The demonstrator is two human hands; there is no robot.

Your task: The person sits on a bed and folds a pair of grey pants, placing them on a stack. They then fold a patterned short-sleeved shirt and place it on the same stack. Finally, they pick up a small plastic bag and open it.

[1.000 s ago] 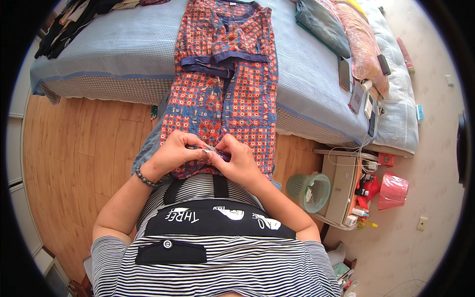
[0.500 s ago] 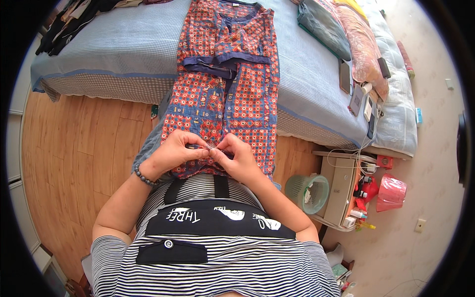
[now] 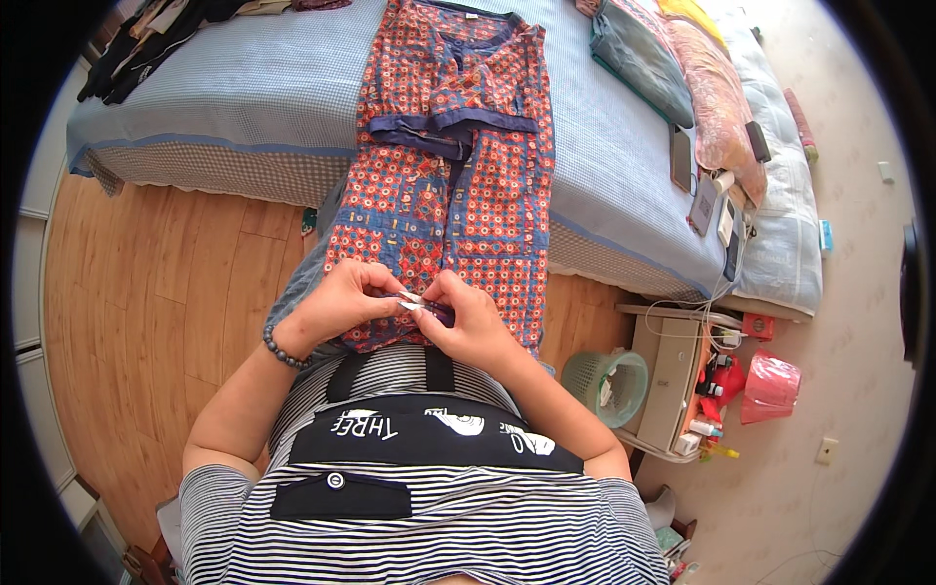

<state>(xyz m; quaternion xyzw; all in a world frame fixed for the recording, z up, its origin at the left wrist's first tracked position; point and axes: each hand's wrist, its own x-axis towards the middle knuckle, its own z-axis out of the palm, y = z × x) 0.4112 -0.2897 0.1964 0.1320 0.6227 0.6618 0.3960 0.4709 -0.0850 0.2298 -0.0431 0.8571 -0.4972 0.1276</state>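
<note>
A red and blue patterned dress (image 3: 492,214) with navy edging and a navy waist band lies over the bed's edge, its lower end hanging toward my lap. My left hand (image 3: 349,300) wears a dark bead bracelet (image 3: 278,348) and pinches the front edge of the dress between thumb and fingers. Right beside it, my right hand (image 3: 466,320) pinches the same navy-edged opening, and a fold of cloth shows under its thumb. The fingertips of both hands nearly meet. Whatever small fastener may lie between them is too small to make out.
The bed (image 3: 244,88) bears dark clothes (image 3: 146,49) at left, folded jeans (image 3: 639,63) and phones (image 3: 681,156) at right. A green basket (image 3: 604,385) stands by a small cabinet (image 3: 663,366) with cables above it. A pink lampshade (image 3: 773,386) is farther right.
The fingertips have shifted slightly on the dress edge, and more of the navy fold shows at my right thumb. The whole view has moved a little.
</note>
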